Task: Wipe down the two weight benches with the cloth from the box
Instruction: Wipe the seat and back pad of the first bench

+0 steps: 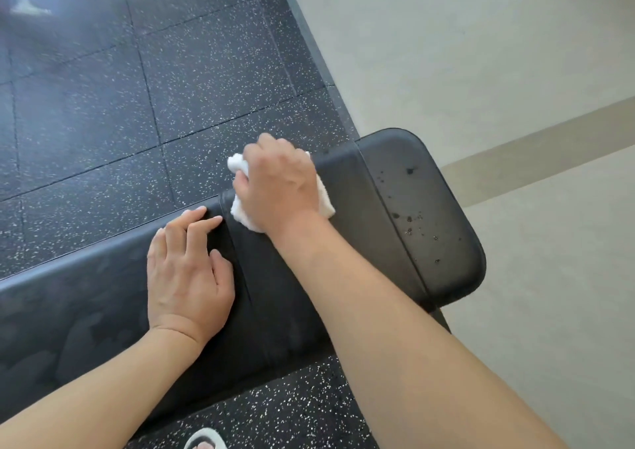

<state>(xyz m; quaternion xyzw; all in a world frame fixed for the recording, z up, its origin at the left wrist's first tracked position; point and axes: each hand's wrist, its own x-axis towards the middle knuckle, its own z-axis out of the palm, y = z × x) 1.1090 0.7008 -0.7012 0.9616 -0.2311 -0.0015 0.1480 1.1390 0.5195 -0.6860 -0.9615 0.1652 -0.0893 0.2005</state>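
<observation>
A black padded weight bench [371, 228] runs from the lower left to the right of the view. My right hand [280, 184] grips a bunched white cloth [326, 201] and presses it on the pad near the bench's far edge. My left hand [187, 270] lies flat on the pad to the left of it, fingers straight, holding nothing. Dark wet spots [409, 218] dot the end section of the bench, to the right of the cloth. Only this one bench is in view.
Black speckled rubber floor tiles [154, 88] lie beyond the bench and under it. Pale floor [481, 53] with a tan stripe [536, 156] starts at the right. A foot in a light sandal [204, 441] shows at the bottom edge.
</observation>
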